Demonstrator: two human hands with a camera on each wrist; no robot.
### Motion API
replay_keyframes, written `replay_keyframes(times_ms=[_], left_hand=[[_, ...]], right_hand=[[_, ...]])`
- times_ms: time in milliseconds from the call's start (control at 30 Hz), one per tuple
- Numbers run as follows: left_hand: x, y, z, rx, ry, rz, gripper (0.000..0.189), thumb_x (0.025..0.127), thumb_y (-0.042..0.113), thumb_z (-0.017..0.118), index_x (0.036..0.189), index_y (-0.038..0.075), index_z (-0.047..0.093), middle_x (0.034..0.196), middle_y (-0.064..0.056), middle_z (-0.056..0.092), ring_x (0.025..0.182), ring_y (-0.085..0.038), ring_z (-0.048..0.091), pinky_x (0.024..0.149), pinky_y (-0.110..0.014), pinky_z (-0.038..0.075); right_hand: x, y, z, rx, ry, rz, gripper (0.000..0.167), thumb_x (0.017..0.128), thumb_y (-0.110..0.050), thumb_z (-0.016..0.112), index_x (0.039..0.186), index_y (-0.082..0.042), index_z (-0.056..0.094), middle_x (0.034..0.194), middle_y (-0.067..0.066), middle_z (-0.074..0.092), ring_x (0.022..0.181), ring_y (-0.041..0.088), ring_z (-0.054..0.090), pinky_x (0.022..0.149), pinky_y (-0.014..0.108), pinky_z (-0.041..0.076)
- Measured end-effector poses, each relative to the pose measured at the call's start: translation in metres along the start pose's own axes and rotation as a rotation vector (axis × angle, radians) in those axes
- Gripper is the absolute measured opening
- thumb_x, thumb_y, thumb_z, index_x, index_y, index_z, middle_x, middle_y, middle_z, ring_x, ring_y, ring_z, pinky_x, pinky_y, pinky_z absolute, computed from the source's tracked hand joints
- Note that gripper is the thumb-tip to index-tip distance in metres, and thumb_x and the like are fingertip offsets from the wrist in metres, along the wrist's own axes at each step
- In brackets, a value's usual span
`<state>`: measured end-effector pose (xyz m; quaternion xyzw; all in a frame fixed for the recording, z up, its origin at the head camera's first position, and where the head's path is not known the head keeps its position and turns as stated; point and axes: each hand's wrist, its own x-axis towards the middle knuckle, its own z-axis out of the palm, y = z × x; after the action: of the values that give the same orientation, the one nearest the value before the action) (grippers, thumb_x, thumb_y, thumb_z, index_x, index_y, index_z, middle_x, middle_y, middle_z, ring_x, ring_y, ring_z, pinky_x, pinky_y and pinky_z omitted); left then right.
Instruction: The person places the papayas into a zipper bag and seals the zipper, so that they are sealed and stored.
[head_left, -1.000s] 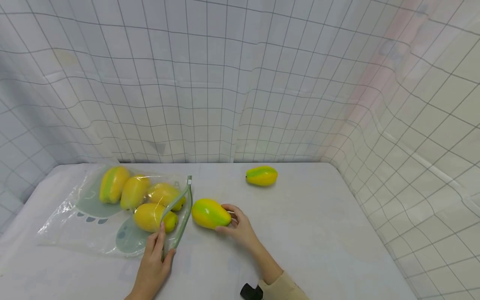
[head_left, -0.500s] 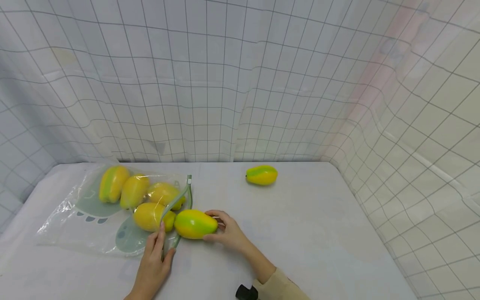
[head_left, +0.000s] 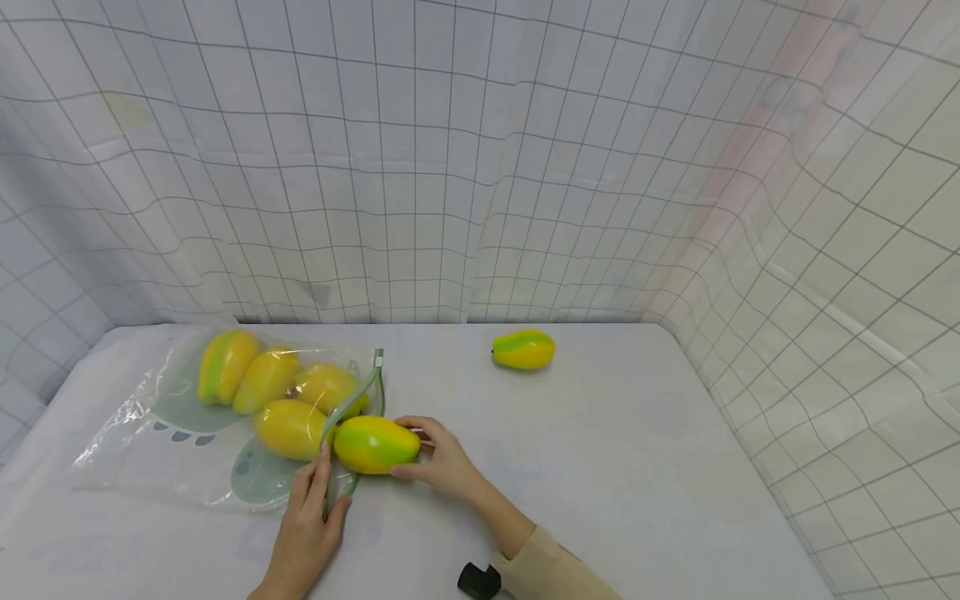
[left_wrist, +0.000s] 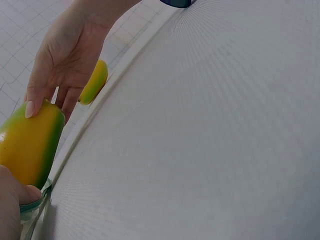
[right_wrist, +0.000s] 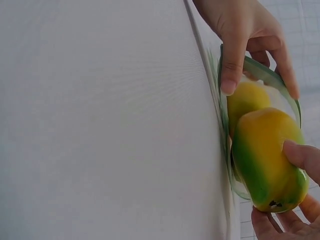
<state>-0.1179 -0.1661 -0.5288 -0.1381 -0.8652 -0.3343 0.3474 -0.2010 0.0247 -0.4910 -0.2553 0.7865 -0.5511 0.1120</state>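
Note:
My right hand (head_left: 444, 468) holds a yellow-and-green papaya (head_left: 377, 446) by its right end, fingers and thumb on opposite sides. The papaya's left end is inside the mouth of a clear zip bag (head_left: 176, 475) with green edging. My left hand (head_left: 302, 533) holds the bag's mouth apart at its near side, index finger on the upper edge and thumb low. Several papayas lie inside the bag; the nearest, a yellow papaya (head_left: 288, 429), appears to touch the held one. In the right wrist view, my left hand (right_wrist: 245, 30) spans the green rim (right_wrist: 267, 75).
Another papaya (head_left: 523, 350) lies alone near the back edge of the white-covered table (head_left: 615, 467). Gridded white curtains (head_left: 480, 167) hang behind and at both sides. A black device (head_left: 478, 581) sits at my right sleeve (head_left: 551, 567).
My right hand has carried the papaya left and slightly nearer, from outside the bag into its mouth. The nearest papaya inside has shifted left. My left hand has stayed put.

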Motion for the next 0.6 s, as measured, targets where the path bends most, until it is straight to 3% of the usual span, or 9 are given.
replay_keyframes(times_ms=[600], left_hand=[[0.0, -0.002, 0.001, 0.023, 0.034, 0.053, 0.071, 0.095, 0.047, 0.029, 0.136, -0.011, 0.032, 0.101, -0.024, 0.044, 0.09, -0.026, 0.042, 0.091, -0.002, 0.02]], right_hand=[[0.021, -0.004, 0.022, -0.07, 0.001, -0.019, 0.056, 0.077, -0.016, 0.074, 0.128, -0.011, 0.05, 0.126, 0.002, 0.05, 0.111, 0.012, 0.05, 0.093, 0.023, 0.042]])
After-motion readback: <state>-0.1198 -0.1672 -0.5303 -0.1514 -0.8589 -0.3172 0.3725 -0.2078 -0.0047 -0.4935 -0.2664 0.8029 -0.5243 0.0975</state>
